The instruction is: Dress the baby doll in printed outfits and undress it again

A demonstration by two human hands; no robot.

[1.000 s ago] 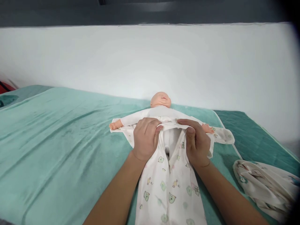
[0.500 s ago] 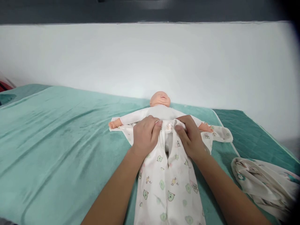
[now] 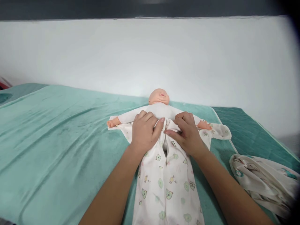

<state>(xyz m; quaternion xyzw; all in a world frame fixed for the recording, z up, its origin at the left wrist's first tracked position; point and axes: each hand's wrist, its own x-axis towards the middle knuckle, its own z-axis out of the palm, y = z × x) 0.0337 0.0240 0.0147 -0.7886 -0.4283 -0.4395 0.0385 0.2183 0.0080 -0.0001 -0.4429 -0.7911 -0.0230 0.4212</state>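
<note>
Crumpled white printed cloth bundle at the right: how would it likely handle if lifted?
The cloth bundle is likely floppy: its folds look soft. It may unfurl if lifted by one edge, since no tie shows. Rolling seems unlikely, given its slumped shape.

the baby doll (image 3: pixel 159 96) has a smooth, plastic-looking head with a soft sheen. the printed baby pants (image 3: pixel 167 187) look like thin, matt woven or knit cloth. the green sheet (image 3: pixel 58 140) is velvety, softly shiny cloth; the darker mat (image 3: pixel 253 131) looks quilted. the white wall (image 3: pixel 131 56) is smooth, mostly matt.
</note>
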